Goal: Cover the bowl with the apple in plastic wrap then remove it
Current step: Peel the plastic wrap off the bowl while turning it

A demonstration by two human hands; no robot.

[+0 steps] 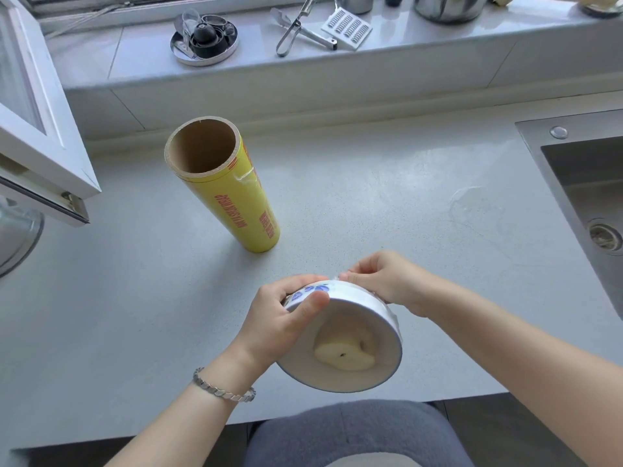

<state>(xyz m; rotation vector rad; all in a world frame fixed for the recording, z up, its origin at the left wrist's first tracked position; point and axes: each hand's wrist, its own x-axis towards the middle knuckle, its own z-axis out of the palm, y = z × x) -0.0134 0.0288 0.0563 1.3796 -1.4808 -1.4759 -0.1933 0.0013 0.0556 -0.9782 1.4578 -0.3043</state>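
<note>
Left hand [279,315] is gripping the tilted bowl [357,296]; right hand [387,281] is pinching plastic wrap [391,312] at its far side, likely peeling; steady pulling needed.

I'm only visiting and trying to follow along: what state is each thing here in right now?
Bowl: held tilted, mouth toward the camera.
Apple: in the bowl, cut side showing.
Wrap: clings round the bowl's wall, seemingly over its mouth too.
Left hand: grips the bowl.
Right hand: pinches the wrap at the bowl's far edge.
Roll: upright on the counter.
Window: swung open.
</note>
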